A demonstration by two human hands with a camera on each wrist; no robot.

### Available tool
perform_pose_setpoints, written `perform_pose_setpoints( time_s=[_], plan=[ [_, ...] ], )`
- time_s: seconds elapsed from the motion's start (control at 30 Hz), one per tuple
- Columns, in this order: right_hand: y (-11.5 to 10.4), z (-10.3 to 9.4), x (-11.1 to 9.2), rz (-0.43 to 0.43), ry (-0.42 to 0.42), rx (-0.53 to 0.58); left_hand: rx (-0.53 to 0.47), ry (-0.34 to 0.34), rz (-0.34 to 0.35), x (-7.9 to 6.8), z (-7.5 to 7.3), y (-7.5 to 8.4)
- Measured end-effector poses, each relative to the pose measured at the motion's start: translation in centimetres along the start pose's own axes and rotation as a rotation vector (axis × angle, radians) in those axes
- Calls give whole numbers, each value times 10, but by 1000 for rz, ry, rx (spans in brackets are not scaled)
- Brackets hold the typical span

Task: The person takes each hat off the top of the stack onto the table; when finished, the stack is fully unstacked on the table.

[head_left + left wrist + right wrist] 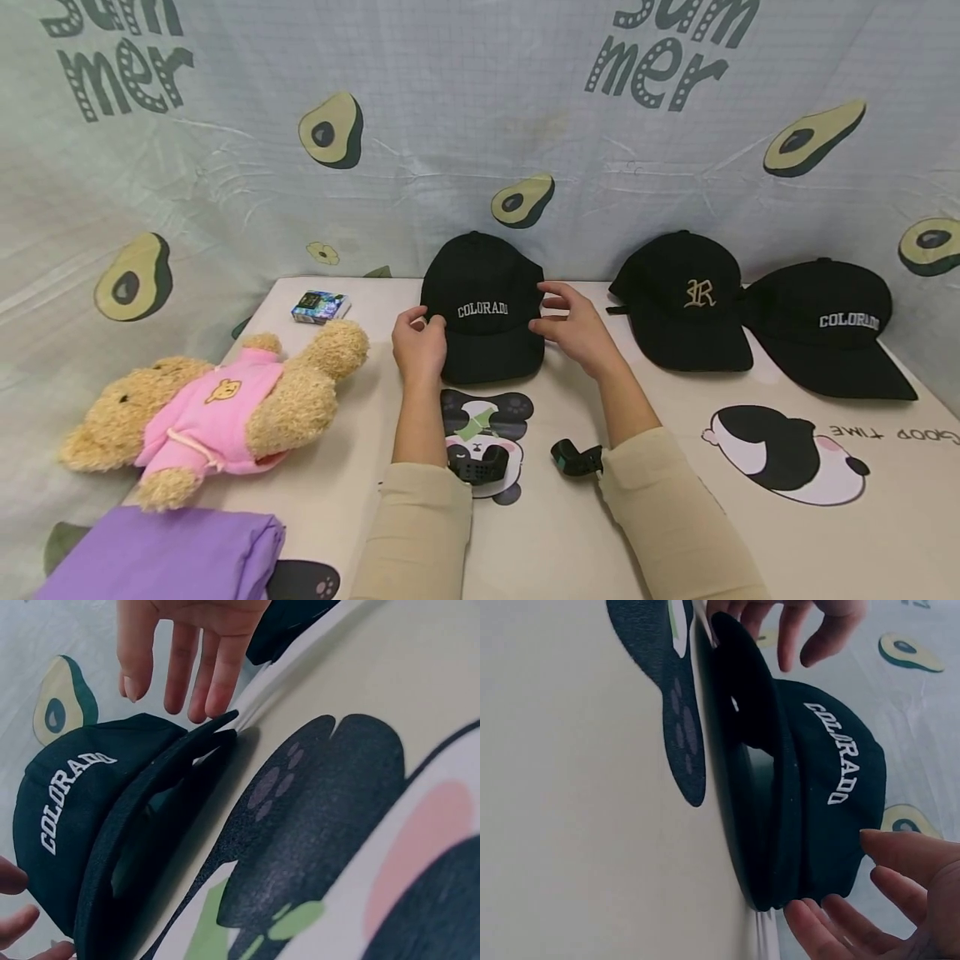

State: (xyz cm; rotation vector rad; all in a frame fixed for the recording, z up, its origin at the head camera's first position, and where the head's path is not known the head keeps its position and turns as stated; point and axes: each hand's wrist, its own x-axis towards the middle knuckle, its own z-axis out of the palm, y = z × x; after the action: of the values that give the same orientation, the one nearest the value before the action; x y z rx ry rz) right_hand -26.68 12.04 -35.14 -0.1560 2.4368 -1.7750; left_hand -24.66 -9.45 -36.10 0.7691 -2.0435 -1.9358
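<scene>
A black baseball cap [480, 308] with white COLORADO lettering sits at the back middle of the table, its brim toward me. At the cap's left side is my left hand [420, 346], fingers slightly bent and close against its edge. My right hand [581, 329] is at the other side, fingers spread and fingertips at the crown's edge. In the right wrist view the right hand's fingers [900, 851] are extended by the crown and not wrapped around it. The left wrist view shows only some left fingertips [19, 922] beside the cap, so contact there is hard to tell.
Right of the hands stand a black cap with a gold R [682, 304] and another black COLORADO cap [825, 325], touching each other. On the left lie a teddy bear in pink [225, 408], a small colourful box [321, 307] and folded purple cloth [165, 554]. An avocado-print sheet [450, 125] hangs behind.
</scene>
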Motion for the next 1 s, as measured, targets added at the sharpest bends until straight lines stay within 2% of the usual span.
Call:
perform_pose_setpoints(
  time_s=[0.33, 0.57, 0.77, 1.0],
  plan=[
    [6, 5, 5, 50, -16, -6, 23, -33, 29, -2, 0, -2],
    [8, 6, 8, 55, -51, -7, -62, -63, -3, 3, -3, -2],
    [7, 9, 8, 27, -85, -56, -84, -67, -14, 3, -5, 0],
    [11, 4, 8, 42, -76, -61, -133, -69, -23, 2, -3, 0]
  ],
)
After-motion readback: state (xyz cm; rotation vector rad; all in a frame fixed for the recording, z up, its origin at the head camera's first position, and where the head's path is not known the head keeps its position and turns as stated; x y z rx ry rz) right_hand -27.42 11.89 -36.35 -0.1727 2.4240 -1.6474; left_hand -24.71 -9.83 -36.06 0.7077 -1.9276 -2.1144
